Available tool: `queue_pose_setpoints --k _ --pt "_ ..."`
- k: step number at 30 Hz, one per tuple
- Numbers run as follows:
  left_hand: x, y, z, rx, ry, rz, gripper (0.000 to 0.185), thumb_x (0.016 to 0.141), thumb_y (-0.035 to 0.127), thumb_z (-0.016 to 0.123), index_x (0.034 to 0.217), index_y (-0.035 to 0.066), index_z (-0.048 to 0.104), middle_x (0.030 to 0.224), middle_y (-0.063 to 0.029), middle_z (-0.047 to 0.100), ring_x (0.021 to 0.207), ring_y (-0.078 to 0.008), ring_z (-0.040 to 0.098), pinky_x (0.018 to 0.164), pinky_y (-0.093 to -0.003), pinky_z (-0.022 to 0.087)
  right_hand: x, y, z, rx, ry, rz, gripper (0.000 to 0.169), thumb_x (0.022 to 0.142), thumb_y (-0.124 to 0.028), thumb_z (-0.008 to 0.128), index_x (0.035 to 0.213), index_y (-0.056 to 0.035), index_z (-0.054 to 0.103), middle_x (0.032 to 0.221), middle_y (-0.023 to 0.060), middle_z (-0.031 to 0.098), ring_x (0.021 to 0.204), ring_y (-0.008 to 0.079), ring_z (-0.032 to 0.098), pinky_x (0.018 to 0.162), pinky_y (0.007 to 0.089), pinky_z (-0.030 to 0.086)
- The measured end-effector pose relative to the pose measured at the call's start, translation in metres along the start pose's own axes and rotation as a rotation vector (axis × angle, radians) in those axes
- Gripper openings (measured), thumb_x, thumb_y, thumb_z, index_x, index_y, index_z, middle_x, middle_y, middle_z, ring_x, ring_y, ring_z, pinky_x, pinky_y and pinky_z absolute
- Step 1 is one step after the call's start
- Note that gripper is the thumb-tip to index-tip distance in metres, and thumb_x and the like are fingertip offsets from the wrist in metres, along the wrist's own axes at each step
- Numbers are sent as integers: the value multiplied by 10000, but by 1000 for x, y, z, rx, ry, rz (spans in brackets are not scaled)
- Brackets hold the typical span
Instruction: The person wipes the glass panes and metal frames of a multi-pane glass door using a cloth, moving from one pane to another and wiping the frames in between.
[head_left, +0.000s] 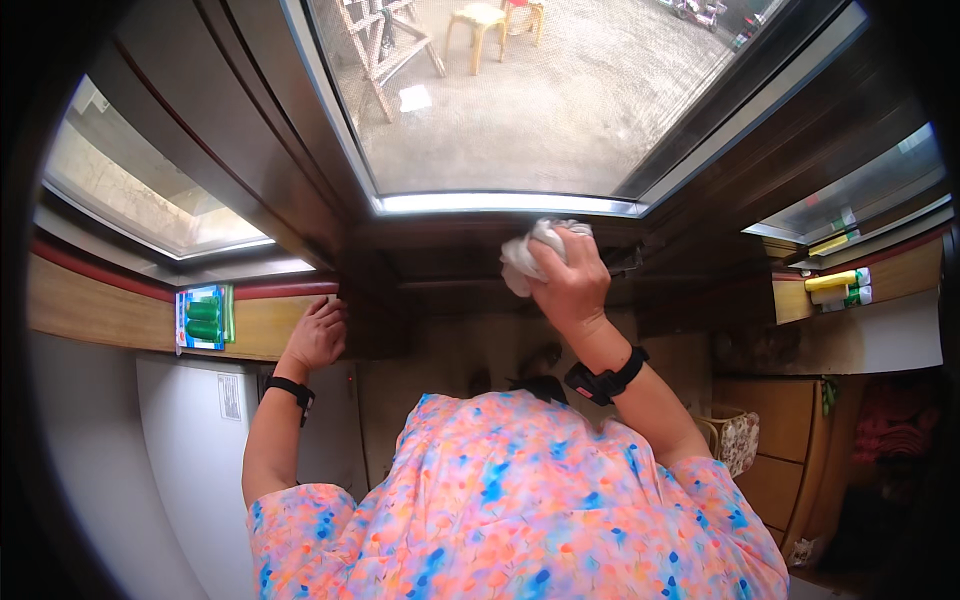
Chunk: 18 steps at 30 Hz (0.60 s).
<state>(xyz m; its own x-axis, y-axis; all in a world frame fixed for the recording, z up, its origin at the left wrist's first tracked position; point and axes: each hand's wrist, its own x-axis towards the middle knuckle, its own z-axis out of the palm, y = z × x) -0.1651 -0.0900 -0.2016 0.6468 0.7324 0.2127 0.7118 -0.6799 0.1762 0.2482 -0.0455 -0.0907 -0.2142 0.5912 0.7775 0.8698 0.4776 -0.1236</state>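
Observation:
My right hand (574, 281) grips a crumpled white cloth (525, 259) against the dark door panel, just under the bright lower frame (510, 203) of a screened pane. Through the mesh of that pane (510, 135) a concrete floor shows. To the left, my left hand (321, 332) rests on the end of a wooden window ledge (262, 319), beside the dark door post. Its fingers are loosely bent and I see nothing in them. Both wrists wear black bands.
On the left ledge lies a blister pack with green rolls (202, 319). A white appliance (195, 405) stands below it. Yellow and green rolls (838, 289) lie on the right ledge, above a wooden cabinet (765, 450). Stools (476, 19) and a wooden frame (390, 56) stand outside.

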Motion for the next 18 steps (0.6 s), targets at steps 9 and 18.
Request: queue_pose_setpoints --k 9,18 --pt "-1 1 0 -25 0 -10 64 720 95 610 755 41 610 985 -77 649 1131 -248 549 1035 -443 377 44 -2 -14 -73 155 5 350 568 -94 792 902 -147 707 988 100 620 845 325 591 752 413 494" --pt "0 -1 -3 -16 -18 -4 91 705 102 627 772 41 620 1003 -77 648 1127 -242 551 1023 -434 384 69 -84 49 44 117 -314 82 729 -187 593 789 -159 642 998 51 599 781 208 553 628 339 478"
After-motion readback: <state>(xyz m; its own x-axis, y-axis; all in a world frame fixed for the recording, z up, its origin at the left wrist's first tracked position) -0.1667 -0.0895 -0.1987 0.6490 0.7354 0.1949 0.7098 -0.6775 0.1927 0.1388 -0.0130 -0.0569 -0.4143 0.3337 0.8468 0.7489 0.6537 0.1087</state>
